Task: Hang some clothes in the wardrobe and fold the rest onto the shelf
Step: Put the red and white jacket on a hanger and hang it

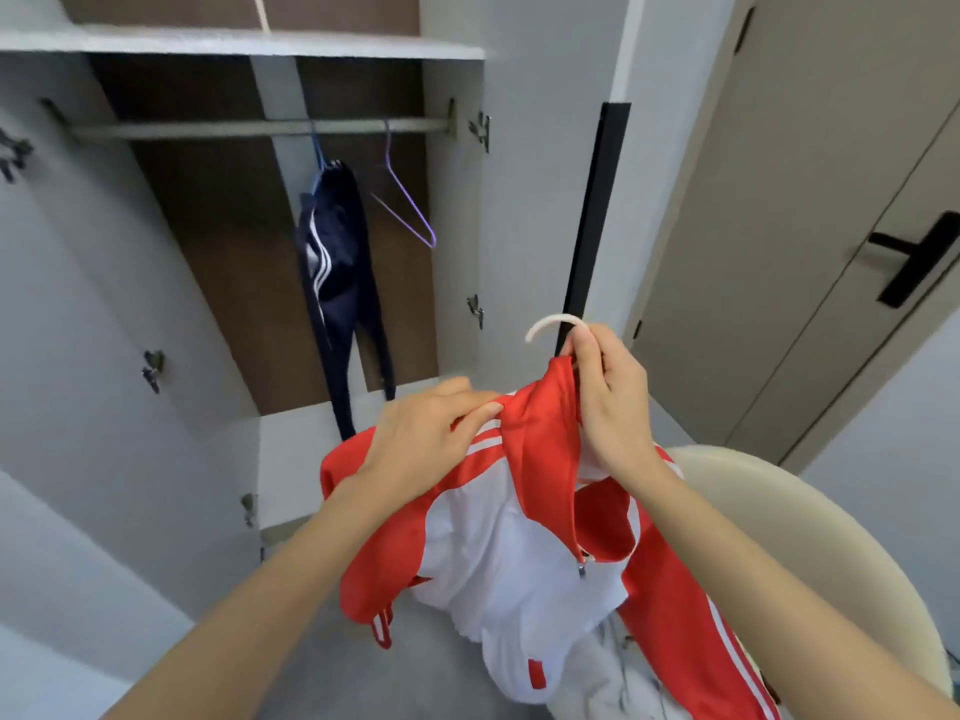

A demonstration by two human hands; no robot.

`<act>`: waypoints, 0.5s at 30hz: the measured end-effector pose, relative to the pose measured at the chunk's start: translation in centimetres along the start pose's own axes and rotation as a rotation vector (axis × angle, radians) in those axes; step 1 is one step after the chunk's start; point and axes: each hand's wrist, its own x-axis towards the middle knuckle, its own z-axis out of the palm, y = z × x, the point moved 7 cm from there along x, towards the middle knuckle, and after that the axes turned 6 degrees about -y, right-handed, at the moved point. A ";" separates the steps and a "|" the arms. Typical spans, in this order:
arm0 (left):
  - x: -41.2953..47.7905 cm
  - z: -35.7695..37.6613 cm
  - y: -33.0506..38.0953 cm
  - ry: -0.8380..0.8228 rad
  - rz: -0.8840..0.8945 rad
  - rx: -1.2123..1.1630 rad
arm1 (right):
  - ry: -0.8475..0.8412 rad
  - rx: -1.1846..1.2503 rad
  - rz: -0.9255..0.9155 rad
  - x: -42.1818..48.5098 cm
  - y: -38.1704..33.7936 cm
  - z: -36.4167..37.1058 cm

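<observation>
A red and white zip jacket (pixel 498 537) hangs in front of me on a white hanger (pixel 553 324), whose hook sticks up above the collar. My right hand (pixel 608 402) grips the hanger's neck at the collar. My left hand (pixel 426 433) pinches the jacket's red shoulder near the white stripes. Behind them the open wardrobe has a rail (pixel 260 128) carrying dark navy striped trousers (pixel 337 283) on a blue hanger and a bare purple wire hanger (pixel 408 200). A white shelf (pixel 234 43) runs above the rail.
A cream round chair (pixel 810 543) at the lower right holds more pale clothes (pixel 597 678). The wardrobe's right door (pixel 545 200) stands open beside a black strip. A beige room door with a black handle (pixel 914 262) is at the right.
</observation>
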 end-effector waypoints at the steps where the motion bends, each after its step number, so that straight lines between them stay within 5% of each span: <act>1: 0.0 -1.9 -0.3 0.053 -0.001 0.030 | -0.015 0.032 -0.031 1.1 -1.3 1.0; 9: -1.3 -11.3 -4.4 0.387 -0.188 0.052 | -0.226 0.129 -0.231 6.0 -9.3 7.6; 15: -1.8 -15.1 -7.7 0.451 -0.299 0.102 | -0.404 -0.093 -0.418 7.2 -11.5 10.4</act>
